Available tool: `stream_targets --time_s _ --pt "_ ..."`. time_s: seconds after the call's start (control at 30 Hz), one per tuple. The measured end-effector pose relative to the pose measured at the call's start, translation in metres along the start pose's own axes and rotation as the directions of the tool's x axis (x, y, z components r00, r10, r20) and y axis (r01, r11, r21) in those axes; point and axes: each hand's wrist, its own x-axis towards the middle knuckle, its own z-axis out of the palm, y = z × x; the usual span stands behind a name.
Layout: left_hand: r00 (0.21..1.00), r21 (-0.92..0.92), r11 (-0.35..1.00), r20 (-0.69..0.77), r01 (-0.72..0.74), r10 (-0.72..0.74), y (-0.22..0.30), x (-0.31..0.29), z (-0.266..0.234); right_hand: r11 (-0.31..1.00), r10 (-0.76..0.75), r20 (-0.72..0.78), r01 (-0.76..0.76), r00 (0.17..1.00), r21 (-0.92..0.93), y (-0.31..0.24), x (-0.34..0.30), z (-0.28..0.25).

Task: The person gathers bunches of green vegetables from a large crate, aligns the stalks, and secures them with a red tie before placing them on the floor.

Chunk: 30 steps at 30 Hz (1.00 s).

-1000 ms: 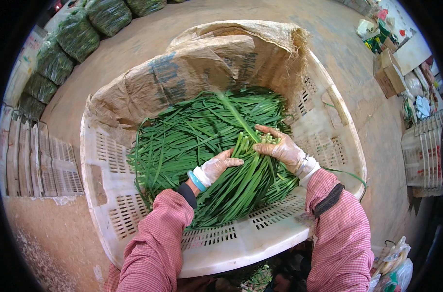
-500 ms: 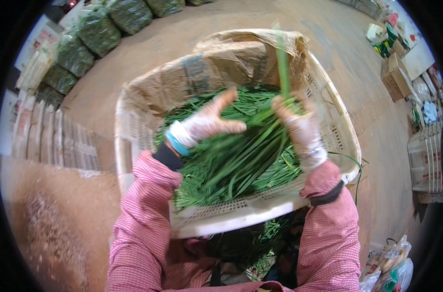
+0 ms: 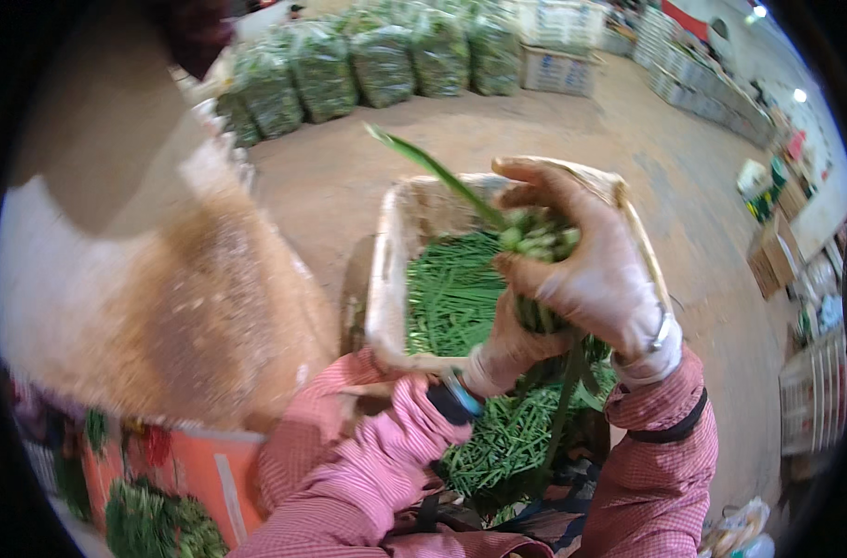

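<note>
A thick bunch of garlic chives [image 3: 540, 234] is held upright between my hands, with pale cut stem ends on top. My left hand [image 3: 512, 346], in a thin whitish glove, wraps round it lower down. Curled about the stem ends is my gloved right hand [image 3: 609, 260], thumb and fingers on either side. One broad green leaf [image 3: 428, 166] sticks out to the upper left. Behind the hands stands a white plastic basket [image 3: 377, 307] holding more loose green chives [image 3: 453, 288]. The lower part of the bunch is partly hidden by my hands.
Large clear bags of greens [image 3: 382, 60] line the back beside stacked white crates [image 3: 558, 74]. A dirt-covered pale slab [image 3: 289, 288] lies left. Green cuttings [image 3: 498, 456] are heaped near me. At lower left are bundled greens [image 3: 140, 521]; at right, a cardboard box [image 3: 775, 253].
Both hands have come together above the basket's near side. My left hand, spread open before, now grips the bunch. The bunch has swung upright, and the view has shifted left.
</note>
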Motion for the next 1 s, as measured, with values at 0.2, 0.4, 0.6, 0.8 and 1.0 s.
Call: stream_targets --time_s 0.2,0.4,0.6,0.8,1.0 --pt "0.896 -0.429 0.884 -0.443 -0.184 -0.029 0.087 -0.099 -0.085 0.981 -0.144 0.474 0.190 0.868 -0.049 -0.054 0.002 0.093" --pt "0.841 -0.343 0.882 -0.531 -0.323 0.102 0.139 -0.107 -0.091 0.894 0.063 0.403 -0.231 0.913 0.384 -0.026 -0.038 0.148" --pt "0.948 0.235 0.953 0.207 0.191 -0.241 0.087 -0.138 -0.088 0.219 0.399 -0.026 -0.068 0.916 0.973 0.004 -0.127 0.145" --pt "0.588 0.064 0.605 0.175 0.793 -0.790 0.086 -0.224 -0.059 0.061 0.595 -0.093 0.071 0.798 0.996 0.024 -0.199 0.164" --pt "0.377 0.291 0.446 0.264 0.847 -0.888 0.148 -0.270 -0.110 0.377 0.402 -0.191 0.028 0.895 0.926 0.091 -0.231 0.135"
